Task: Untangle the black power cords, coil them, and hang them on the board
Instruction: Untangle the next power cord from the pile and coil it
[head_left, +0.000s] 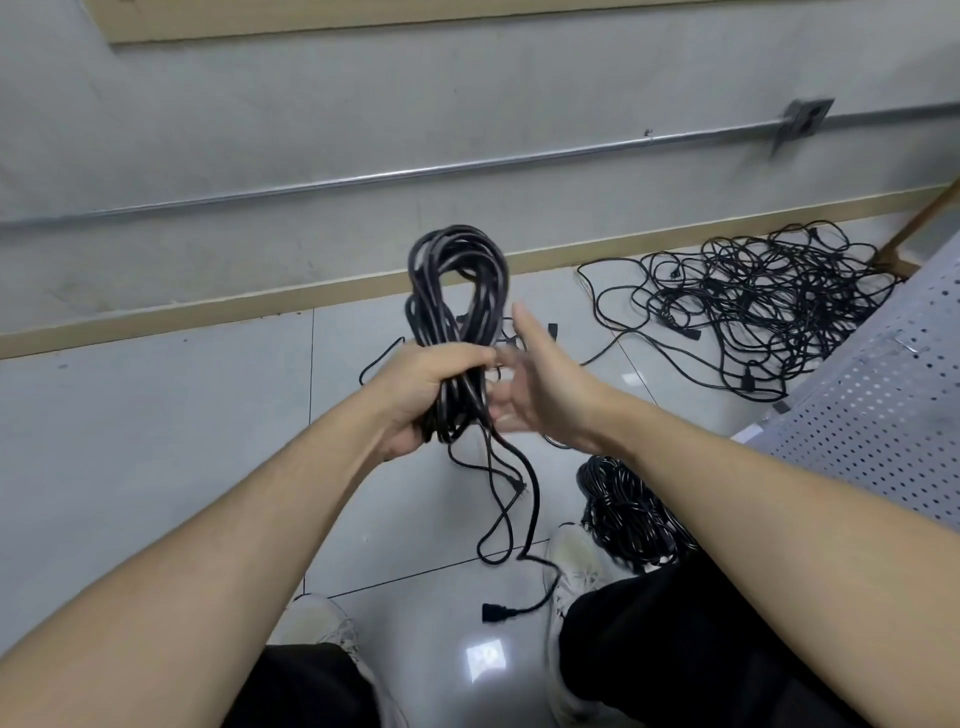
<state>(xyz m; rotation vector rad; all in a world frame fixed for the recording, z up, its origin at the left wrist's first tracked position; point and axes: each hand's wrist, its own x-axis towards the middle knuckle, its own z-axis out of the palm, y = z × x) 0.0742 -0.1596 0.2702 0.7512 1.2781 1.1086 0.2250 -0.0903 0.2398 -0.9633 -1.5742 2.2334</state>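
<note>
Bare forearms reach out over the tiled floor (156, 441). Left hand (431, 387) grips a coiled black cord (457, 291) upright at its middle; right hand (540, 384) is spread, blurred, just beside it. Tangled cords (753, 301) lie near the wall.

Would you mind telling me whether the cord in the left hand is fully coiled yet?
Not fully. The left hand grips the coiled cord, but its loose tail hangs below toward the floor.
</note>
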